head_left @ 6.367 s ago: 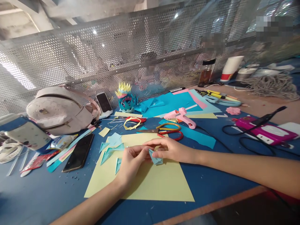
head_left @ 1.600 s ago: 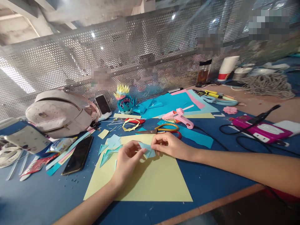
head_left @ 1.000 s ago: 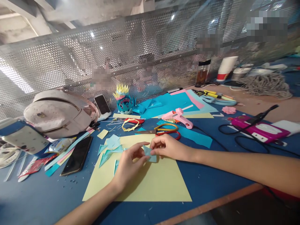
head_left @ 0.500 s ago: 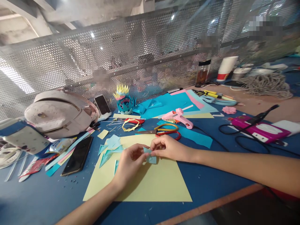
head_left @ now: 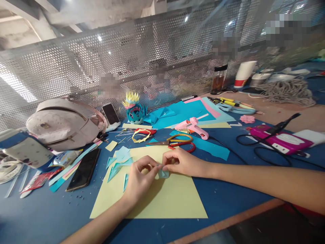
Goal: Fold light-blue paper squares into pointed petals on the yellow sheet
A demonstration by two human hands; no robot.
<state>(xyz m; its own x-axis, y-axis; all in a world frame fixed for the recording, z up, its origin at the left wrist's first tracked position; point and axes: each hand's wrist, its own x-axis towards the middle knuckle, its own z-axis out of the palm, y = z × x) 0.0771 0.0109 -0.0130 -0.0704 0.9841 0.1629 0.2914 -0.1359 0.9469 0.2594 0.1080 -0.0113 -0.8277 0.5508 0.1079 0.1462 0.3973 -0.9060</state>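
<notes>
Between my fingertips is a small light-blue piece of paper [head_left: 164, 174], mostly hidden by my hands above the pale yellow sheet [head_left: 167, 200]. My left hand [head_left: 142, 174] pinches its upper left part with thumb and forefinger. From the other side, my right hand [head_left: 179, 162] pinches it too, its fingertips almost touching the left ones. Several folded light-blue paper pieces [head_left: 115, 171] lie on the sheet left of my left hand. Just behind my right hand rest scissors [head_left: 175, 141] with orange and red handles.
A pink glue gun [head_left: 192, 127] lies behind the scissors. A blue-and-yellow folded-paper model [head_left: 135, 112] stands near the mesh partition [head_left: 106, 57]. To the left are a black phone [head_left: 84, 169] and a pale backpack [head_left: 63, 123]; at right, a magenta power strip [head_left: 279, 138] with black cables.
My fingertips have come closer together over the small light-blue paper. Its upper part, visible before, is now covered or folded down; only its lower part shows.
</notes>
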